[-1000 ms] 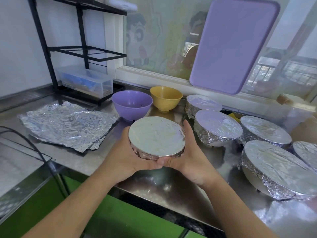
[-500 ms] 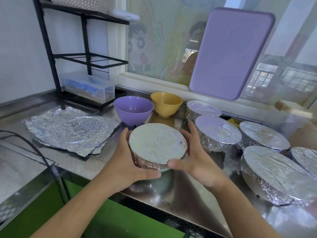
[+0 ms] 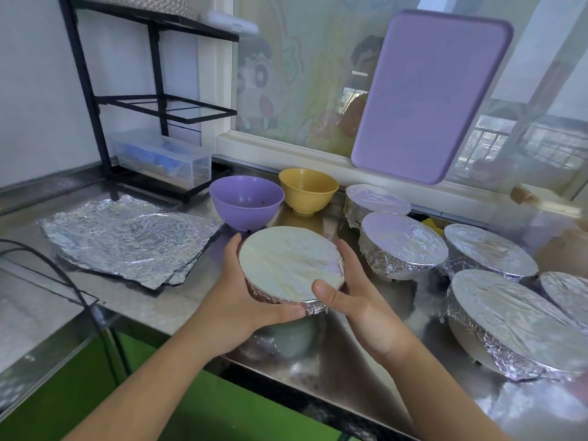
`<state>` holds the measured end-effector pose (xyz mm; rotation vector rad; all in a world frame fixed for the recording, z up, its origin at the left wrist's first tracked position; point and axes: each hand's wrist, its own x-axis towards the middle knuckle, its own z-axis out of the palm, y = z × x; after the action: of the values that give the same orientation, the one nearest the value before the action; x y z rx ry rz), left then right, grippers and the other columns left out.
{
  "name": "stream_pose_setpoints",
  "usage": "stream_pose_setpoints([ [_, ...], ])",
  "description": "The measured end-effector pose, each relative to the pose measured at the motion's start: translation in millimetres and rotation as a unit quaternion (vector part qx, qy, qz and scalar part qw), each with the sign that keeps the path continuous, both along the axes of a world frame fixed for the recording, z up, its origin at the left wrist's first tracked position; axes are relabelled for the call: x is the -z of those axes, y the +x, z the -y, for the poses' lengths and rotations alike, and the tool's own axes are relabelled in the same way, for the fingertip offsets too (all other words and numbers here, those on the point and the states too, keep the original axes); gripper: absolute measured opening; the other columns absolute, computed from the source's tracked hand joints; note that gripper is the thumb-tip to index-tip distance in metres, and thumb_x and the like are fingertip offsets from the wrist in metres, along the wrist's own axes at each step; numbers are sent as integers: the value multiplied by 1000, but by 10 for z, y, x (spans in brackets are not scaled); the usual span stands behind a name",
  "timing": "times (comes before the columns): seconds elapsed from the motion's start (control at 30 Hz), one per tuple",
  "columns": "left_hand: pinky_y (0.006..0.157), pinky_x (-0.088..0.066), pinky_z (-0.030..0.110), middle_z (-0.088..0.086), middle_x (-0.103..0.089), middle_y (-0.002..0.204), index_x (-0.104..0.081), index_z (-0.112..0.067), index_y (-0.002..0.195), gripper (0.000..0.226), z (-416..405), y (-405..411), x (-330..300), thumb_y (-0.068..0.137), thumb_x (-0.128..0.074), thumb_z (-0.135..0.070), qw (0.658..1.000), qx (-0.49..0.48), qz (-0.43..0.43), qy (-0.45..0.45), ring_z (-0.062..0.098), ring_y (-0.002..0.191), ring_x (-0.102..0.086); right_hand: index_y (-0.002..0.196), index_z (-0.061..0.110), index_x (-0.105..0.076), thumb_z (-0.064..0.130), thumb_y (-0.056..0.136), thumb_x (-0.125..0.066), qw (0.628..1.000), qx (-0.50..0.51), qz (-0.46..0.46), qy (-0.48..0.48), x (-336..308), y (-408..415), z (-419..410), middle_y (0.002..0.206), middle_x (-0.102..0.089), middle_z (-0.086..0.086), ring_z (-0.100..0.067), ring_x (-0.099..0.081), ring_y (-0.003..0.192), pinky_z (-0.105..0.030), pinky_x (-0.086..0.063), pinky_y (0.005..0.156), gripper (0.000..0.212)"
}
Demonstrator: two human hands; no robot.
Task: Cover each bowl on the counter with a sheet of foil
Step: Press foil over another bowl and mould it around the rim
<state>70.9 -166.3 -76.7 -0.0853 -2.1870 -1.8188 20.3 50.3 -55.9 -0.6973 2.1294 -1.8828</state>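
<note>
A small foil-covered bowl (image 3: 290,265) is held between both hands just above the steel counter (image 3: 350,351). My left hand (image 3: 245,294) cups its left side, thumb curled under the front rim. My right hand (image 3: 353,297) cups the right side, thumb on the front edge. Behind it stand an uncovered purple bowl (image 3: 246,202) and an uncovered yellow bowl (image 3: 308,190). A stack of loose foil sheets (image 3: 127,237) lies on the counter to the left. Several foil-covered bowls (image 3: 402,245) stand to the right.
A black wire rack (image 3: 152,100) with a clear plastic box (image 3: 162,159) stands at the back left. A purple cutting board (image 3: 429,97) leans on the window. A sink edge with a black cable (image 3: 47,275) is at the left.
The foil-covered bowl has shifted a little to the right and away from me. My right hand, loosened half a second ago, is back against the bowl's side.
</note>
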Motion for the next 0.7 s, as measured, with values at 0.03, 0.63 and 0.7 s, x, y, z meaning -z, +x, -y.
stream_pose_setpoints([
  [0.03,86,-38,-6,-40,-44,137,-6,-39,159,140,24,-2,5,59,-103,-26,1000,11,9,-7,-31,119,-42,154,33,-36,42,77,-87,1000,-1,-4,10,8,3,-21,148,-61,9,-12,-53,142,-41,-41,118,93],
  [0.63,98,-53,17,-34,-57,132,-32,-35,146,129,-93,-104,93,42,-108,-41,999,-17,-24,17,-10,127,-55,156,39,-37,27,63,-100,998,-61,10,-14,-7,-197,-12,152,-57,1,-26,-53,142,-32,-56,90,112],
  [0.7,106,-53,35,-21,-60,141,-39,-28,150,124,-49,-144,112,47,-109,-37,1000,-10,-19,-2,5,133,-58,159,26,-32,25,67,-98,999,-49,9,-20,19,-165,23,155,-53,-8,-32,-52,141,-35,-55,73,114],
])
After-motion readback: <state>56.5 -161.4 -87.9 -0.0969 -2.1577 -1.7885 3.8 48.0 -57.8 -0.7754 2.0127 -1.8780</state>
